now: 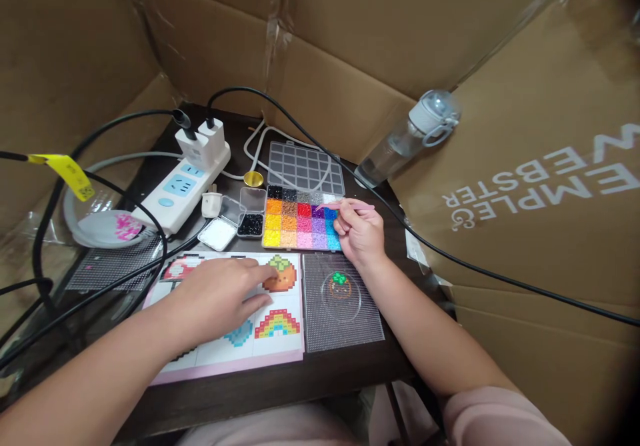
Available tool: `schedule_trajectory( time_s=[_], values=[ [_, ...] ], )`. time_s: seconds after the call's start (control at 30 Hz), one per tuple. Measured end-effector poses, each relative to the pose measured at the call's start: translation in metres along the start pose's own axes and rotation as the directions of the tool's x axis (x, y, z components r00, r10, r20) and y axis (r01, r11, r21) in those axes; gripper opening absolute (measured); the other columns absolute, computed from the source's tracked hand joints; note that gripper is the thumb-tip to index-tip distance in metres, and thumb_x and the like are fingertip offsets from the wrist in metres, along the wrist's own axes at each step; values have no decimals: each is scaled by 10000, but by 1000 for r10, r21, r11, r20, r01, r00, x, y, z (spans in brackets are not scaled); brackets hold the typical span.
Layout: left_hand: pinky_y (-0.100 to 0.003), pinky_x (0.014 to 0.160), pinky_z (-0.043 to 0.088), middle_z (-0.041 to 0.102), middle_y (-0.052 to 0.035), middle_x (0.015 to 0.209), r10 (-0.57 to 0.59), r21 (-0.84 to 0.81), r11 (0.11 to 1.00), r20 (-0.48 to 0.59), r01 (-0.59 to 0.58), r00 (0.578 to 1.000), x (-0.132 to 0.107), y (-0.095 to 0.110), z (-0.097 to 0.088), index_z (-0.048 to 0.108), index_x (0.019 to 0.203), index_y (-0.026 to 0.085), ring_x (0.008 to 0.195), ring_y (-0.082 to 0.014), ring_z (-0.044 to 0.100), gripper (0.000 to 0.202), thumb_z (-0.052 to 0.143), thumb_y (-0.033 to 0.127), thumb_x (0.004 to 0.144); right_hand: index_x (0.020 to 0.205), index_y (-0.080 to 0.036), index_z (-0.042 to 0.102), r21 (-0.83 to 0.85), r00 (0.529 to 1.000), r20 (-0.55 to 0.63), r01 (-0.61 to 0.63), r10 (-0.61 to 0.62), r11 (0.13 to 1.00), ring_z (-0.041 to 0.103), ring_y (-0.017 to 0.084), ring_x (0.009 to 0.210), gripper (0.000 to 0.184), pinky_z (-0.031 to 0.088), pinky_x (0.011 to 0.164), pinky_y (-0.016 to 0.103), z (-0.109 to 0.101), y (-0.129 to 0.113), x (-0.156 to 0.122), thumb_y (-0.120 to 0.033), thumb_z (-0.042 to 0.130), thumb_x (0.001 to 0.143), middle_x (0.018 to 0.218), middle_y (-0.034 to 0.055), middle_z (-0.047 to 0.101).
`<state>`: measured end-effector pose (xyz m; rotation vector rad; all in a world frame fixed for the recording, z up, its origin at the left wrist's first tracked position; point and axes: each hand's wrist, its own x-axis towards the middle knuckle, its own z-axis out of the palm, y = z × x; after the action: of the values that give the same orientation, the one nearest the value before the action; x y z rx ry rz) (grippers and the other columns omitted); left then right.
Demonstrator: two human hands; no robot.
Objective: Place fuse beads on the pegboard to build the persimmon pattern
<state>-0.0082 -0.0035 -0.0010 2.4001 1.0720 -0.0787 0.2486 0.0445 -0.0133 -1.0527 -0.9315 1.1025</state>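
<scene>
My left hand (225,296) rests on a printed pattern sheet (200,359), its index finger stretched to the orange persimmon picture (283,278). A rainbow picture (277,325) lies just below it. Pink tweezers (356,206) are pinched in my right hand (363,233), their tip over the purple part of a bead box (269,238) filled with many colours. Below that hand lies a clear pegboard (367,333) bearing a partly filled bead figure (341,286) with green leaves and an orange-brown outline.
Small boxes of black beads (250,225) and white beads (218,234) stand left of the bead box, near a power strip (175,189). Behind is a compartmented lid (300,159). A water bottle (395,146) leans against the cardboard wall (500,166). A black cable (425,243) crosses above the right arm.
</scene>
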Motion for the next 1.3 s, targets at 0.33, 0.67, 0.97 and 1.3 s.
schedule_trajectory(
  time_s=[0.33, 0.67, 0.97, 1.3],
  values=[
    [-376, 715, 466, 724, -47, 1015, -18, -2, 1000, 21, 18, 1000, 2, 1, -1, 651, 1113, 295, 912, -286, 684, 259, 481, 350, 927, 654, -178, 708, -140, 992, -40, 112, -119, 984, 360, 62, 424, 195, 231, 407, 263, 2, 5, -3, -344, 767, 736, 776, 89, 763],
    [-378, 718, 478, 726, -63, 1017, -24, 0, 1000, 31, 24, 999, 2, 3, -3, 661, 1102, 278, 911, -293, 688, 257, 490, 334, 918, 723, -178, 740, -176, 976, -50, 200, -212, 964, 363, 51, 432, 149, 256, 406, 243, -8, -27, 0, -317, 792, 729, 738, 73, 747],
    [-400, 746, 506, 729, -51, 1048, -34, -26, 999, 27, 35, 999, 0, 1, -2, 659, 1117, 296, 927, -291, 694, 262, 488, 350, 927, 723, -186, 737, -151, 978, -108, 159, -177, 976, 343, 49, 432, 152, 265, 399, 235, -58, -30, -13, -314, 817, 701, 711, 54, 709],
    [-452, 879, 534, 713, -73, 1192, -26, -27, 999, 14, 26, 1000, 2, -4, 6, 648, 1198, 283, 1032, -291, 686, 324, 472, 405, 955, 748, -228, 776, -607, 954, 144, 295, -263, 738, 569, 134, 529, 94, 460, 490, 287, -90, -26, -20, -254, 711, 811, 740, 34, 732]
  ],
)
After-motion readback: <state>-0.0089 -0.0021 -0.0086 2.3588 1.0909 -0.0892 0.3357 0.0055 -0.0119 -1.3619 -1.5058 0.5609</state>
